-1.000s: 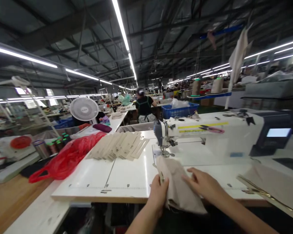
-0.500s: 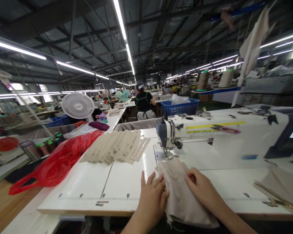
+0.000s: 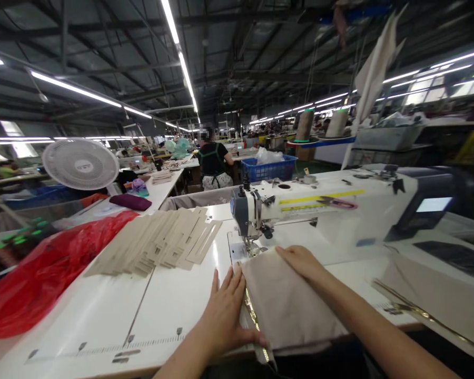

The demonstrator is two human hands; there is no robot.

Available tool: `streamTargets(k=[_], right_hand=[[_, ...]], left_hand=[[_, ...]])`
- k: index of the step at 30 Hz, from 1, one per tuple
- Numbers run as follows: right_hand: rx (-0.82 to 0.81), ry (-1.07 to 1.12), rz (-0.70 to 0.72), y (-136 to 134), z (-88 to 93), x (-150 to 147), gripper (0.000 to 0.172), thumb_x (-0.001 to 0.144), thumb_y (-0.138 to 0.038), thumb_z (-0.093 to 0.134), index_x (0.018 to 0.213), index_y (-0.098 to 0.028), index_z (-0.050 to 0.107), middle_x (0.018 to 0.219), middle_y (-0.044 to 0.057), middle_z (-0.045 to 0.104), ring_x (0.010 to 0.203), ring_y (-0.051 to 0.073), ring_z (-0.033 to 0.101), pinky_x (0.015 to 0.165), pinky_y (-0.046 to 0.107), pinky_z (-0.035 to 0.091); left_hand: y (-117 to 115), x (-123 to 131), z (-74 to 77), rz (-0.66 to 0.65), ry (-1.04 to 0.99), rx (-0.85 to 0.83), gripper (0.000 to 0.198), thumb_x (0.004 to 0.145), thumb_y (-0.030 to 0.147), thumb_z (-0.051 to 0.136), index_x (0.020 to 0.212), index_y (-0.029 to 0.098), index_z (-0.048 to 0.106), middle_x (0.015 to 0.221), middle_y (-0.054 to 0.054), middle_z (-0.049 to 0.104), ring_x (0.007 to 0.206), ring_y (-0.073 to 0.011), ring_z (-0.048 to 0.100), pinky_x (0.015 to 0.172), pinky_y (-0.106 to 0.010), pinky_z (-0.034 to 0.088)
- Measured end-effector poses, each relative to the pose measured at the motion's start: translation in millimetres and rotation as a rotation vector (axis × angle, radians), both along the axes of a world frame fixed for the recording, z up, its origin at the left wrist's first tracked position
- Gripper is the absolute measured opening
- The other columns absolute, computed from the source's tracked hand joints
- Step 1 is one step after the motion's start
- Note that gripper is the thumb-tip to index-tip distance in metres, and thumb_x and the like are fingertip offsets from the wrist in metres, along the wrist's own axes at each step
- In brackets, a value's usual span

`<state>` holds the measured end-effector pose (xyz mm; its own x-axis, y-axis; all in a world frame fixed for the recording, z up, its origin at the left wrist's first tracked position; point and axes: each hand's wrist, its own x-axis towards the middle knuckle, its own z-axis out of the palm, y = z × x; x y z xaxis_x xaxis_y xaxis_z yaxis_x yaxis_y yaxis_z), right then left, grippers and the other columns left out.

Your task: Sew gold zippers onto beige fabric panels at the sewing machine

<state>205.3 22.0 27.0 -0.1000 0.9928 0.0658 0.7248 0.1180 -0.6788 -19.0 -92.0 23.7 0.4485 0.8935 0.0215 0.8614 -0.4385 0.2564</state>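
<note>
A beige fabric piece (image 3: 288,305) lies at the front edge of the sewing machine bed, its top edge close to the presser foot (image 3: 253,247). Along its left side runs a gold zipper (image 3: 252,313). My left hand (image 3: 225,313) rests flat at that side, fingers stretched out and thumb over the zipper. At the upper right corner, my right hand (image 3: 302,260) grips the fabric between thumb and fingers; the thumb is mostly hidden. The white sewing machine (image 3: 324,210) stands just beyond both hands.
Fanned beige cut pieces (image 3: 158,239) lie left on the table, beside a red plastic bag (image 3: 63,263). Another beige piece with a gold zipper (image 3: 438,300) lies at right. Pink-handled snips (image 3: 337,202) rest on the machine. A white fan (image 3: 81,164) and a seated person (image 3: 213,160) are beyond.
The view has turned right. The fabric now lies flatter and wider, with its gold zipper exposed on the left. My right hand has moved up to the fabric's top corner; my left hand has flattened.
</note>
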Motion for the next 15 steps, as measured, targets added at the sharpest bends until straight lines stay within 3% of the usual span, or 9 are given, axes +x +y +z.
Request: streamTargets(k=[4, 10, 15], right_hand=[[0.111, -0.052, 0.015, 0, -6.0, 15, 0.028, 0.083, -0.04, 0.041, 0.071, -0.019, 0.053, 0.066, 0.004, 0.064, 0.065, 0.019, 0.06, 0.057, 0.025, 0.039], [0.211, -0.585, -0.108, -7, -32.8, 51, 0.024, 0.091, -0.027, 0.031, 0.092, -0.016, 0.053, 0.069, 0.011, 0.067, 0.065, 0.026, 0.064, 0.052, 0.027, 0.032], [0.219, -0.496, -0.043, -2, -37.9, 47, 0.023, 0.092, -0.029, 0.034, 0.091, -0.017, 0.053, 0.071, 0.008, 0.068, 0.068, 0.024, 0.066, 0.055, 0.026, 0.036]], left_hand=[[15, 10, -4.1, -0.041, 0.026, 0.031, 0.113, 0.06, 0.08, 0.049, 0.143, 0.01, 0.015, 0.148, -0.021, 0.016, 0.137, -0.0338, 0.012, 0.109, -0.061, 0.002], [30, 26, 1.7, -0.04, 0.079, 0.124, 0.103, 0.063, 0.077, 0.048, 0.133, 0.003, 0.037, 0.141, -0.026, 0.032, 0.135, -0.0363, 0.018, 0.11, -0.058, -0.002], [43, 22, 6.2, -0.166, -0.01, 0.126, 0.106, 0.063, 0.076, 0.05, 0.142, 0.012, 0.018, 0.147, -0.02, 0.021, 0.136, -0.0337, 0.015, 0.108, -0.06, -0.003]])
